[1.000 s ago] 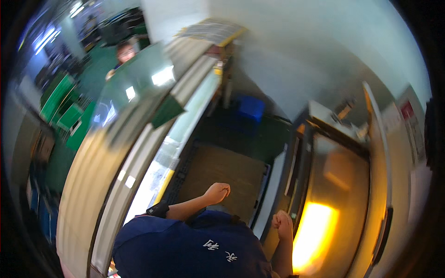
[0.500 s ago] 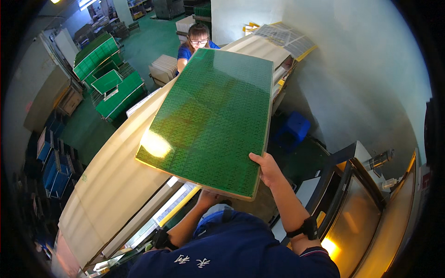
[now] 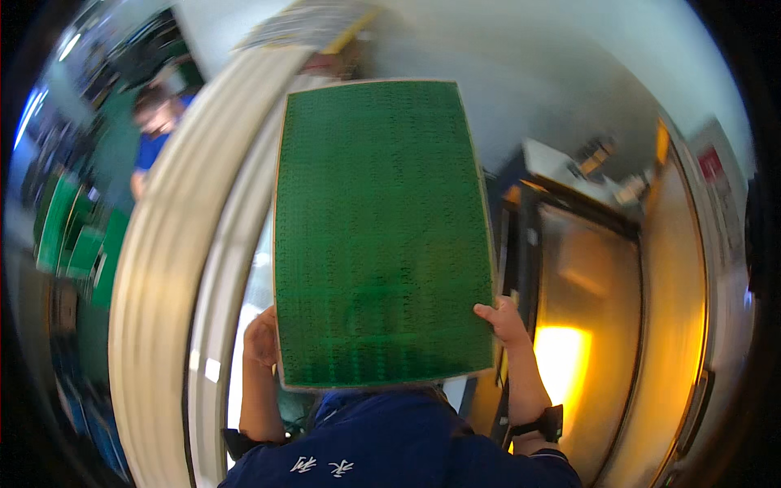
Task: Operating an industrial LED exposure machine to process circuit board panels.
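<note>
One green panel [image 3: 382, 236] between two hands [image 3: 261, 336] [image 3: 508, 321]

Green panel [image 3: 382, 228]: large, rectangular, pale-edged, held up so that it covers the middle of the view.
Left hand [image 3: 261, 337]: on the panel's left edge, near the bottom, fingers partly hidden.
Right hand [image 3: 506, 322]: gripping the right edge a little above the lower corner, thumb over the face.
Pale bench [image 3: 159, 301]: long, curving up the left side.
Co-worker [image 3: 153, 148]: beyond the bench, in blue, blurred.
Machine [image 3: 600, 272]: at right, yellow light [image 3: 561, 362] glowing on its surface.
</note>
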Available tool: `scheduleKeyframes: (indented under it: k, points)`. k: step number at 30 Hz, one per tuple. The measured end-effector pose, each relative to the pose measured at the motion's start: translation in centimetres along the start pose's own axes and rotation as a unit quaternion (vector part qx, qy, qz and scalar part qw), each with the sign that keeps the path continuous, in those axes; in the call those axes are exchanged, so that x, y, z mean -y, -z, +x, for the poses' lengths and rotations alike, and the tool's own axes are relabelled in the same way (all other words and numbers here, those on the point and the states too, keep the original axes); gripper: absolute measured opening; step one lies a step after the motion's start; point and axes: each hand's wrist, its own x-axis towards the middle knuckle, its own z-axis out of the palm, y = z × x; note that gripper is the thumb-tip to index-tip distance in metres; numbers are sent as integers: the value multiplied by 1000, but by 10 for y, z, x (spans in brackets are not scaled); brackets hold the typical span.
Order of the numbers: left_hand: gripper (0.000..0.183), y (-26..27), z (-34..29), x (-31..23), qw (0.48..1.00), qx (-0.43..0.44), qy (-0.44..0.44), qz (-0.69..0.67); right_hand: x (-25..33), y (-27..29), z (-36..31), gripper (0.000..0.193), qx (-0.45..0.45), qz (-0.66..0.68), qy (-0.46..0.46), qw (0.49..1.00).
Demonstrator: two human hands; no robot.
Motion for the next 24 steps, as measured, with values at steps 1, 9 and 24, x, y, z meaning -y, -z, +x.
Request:
scheduleKeyframes:
  k: [1, 9, 24]
  points:
    - [42, -3, 29, 22, 989, -21, 68, 128, -23, 39, -10, 40, -39, -108, 10, 993]
    - [30, -167, 213, 178, 896, 145, 154, 390, -92, 168, -139, 35, -292, 122, 8, 949]
    - [35, -444, 411, 486, 496, 516, 179, 675, -164, 193, -227, 56, -798, -21, -95, 594]
